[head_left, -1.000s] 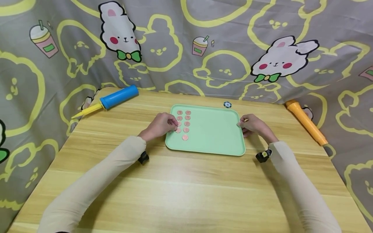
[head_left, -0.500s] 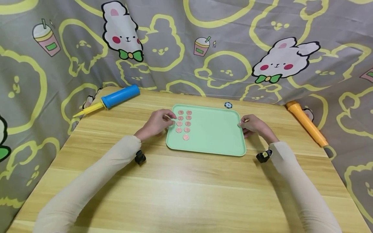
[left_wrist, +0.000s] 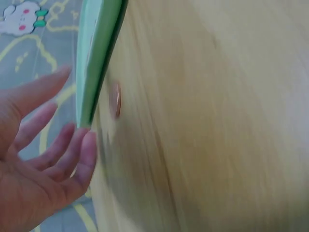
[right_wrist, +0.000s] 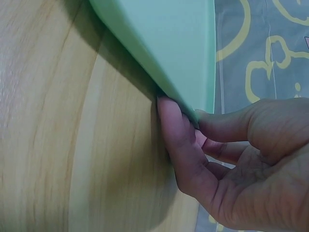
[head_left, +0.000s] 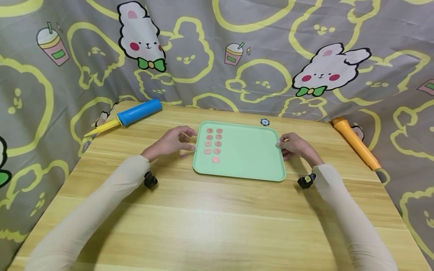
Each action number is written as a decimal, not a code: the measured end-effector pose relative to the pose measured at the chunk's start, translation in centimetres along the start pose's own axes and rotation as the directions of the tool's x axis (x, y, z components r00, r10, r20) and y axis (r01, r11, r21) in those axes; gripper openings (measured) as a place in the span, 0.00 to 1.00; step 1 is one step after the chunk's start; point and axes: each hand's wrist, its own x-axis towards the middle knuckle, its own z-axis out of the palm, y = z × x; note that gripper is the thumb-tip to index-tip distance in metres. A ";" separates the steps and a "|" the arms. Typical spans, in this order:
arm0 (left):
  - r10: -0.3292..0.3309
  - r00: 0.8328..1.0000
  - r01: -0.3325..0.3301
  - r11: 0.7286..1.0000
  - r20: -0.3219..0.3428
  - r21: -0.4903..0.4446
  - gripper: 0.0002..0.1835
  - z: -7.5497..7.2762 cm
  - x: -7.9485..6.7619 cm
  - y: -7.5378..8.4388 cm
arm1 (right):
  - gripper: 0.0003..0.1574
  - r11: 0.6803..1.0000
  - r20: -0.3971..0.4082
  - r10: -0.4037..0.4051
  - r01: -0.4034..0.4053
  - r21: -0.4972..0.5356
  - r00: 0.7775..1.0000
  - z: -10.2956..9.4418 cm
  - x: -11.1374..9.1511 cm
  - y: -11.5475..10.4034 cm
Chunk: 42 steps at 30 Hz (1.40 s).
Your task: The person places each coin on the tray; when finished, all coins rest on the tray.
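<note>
A light green tray point(head_left: 252, 154) lies on the wooden table, with copper coins point(head_left: 218, 143) in two columns along its left side. Just outside its left rim is my left hand point(head_left: 171, 141), fingers parted and nothing held. Below those fingers a loose copper coin point(head_left: 183, 154) lies on the table; the left wrist view shows this coin point(left_wrist: 116, 100) beside the tray's edge. My right hand point(head_left: 293, 145) grips the right rim, thumb above and curled fingers at the underside, as the right wrist view shows.
Behind the tray is a poker chip point(head_left: 265, 122). A blue and yellow hand pump point(head_left: 140, 112) lies at the back left, an orange stick-like object point(head_left: 357, 143) at the right edge. A patterned curtain point(head_left: 190, 45) hangs round the table's far sides.
My left hand has come away from the coins and moved left off the tray, its fingers spreading apart. The loose coin on the table now shows. My right hand stays on the rim.
</note>
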 end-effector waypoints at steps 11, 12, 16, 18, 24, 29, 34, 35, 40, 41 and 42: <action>-0.012 0.977 -0.032 0.979 0.212 0.202 0.14 -1.7 -1.4 -1.0 | 0.10 1.000 -0.002 -0.001 0.001 -0.004 1.000 0.1 0.1 -0.2; -0.006 0.978 -0.039 0.977 0.208 0.210 0.13 -1.7 -1.5 -1.0 | 0.10 1.000 -0.003 -0.001 0.001 -0.003 1.000 0.1 0.2 -0.2; 0.004 0.982 -0.049 0.972 0.190 0.232 0.11 -1.5 -1.8 -1.0 | 0.10 1.000 -0.011 0.002 -0.002 -0.001 1.000 0.2 0.2 -0.2; 0.011 0.984 -0.054 0.970 0.180 0.236 0.11 -1.5 -1.9 -1.1 | 0.10 1.000 -0.012 0.009 -0.009 0.002 1.000 0.2 0.2 -0.1; 0.021 0.990 -0.052 0.974 0.141 0.219 0.13 -1.3 -2.1 -1.3 | 0.11 1.000 -0.024 0.015 -0.015 0.012 1.000 0.2 0.2 -0.1; 0.004 0.994 -0.031 0.969 0.107 0.247 0.13 -1.2 -2.3 -1.4 | 0.10 1.000 -0.040 -0.005 0.005 0.000 0.999 0.4 0.5 -0.2; -0.042 0.996 0.017 0.951 0.073 0.308 0.13 -0.8 -2.5 -1.1 | 0.10 1.000 -0.036 -0.004 0.004 -0.010 0.999 0.4 0.5 -0.3; -0.052 0.997 0.030 0.949 0.063 0.314 0.13 -0.7 -2.6 -1.0 | 0.11 1.000 -0.035 -0.005 0.005 -0.016 0.999 0.3 0.5 -0.4; -0.054 0.998 0.051 0.964 0.008 0.260 0.11 -0.6 -2.8 -1.2 | 0.11 1.000 -0.022 -0.010 0.010 -0.017 1.000 0.1 0.5 -0.3; -0.048 0.999 0.046 0.972 0.000 0.229 0.10 -0.7 -2.8 -1.3 | 0.11 1.000 -0.020 -0.009 0.009 -0.018 1.000 0.1 0.6 -0.3; -0.034 0.999 0.034 0.979 -0.005 0.199 0.09 -0.9 -2.7 -1.4 | 0.11 1.000 -0.018 -0.007 0.006 -0.013 1.000 0.0 0.5 -0.3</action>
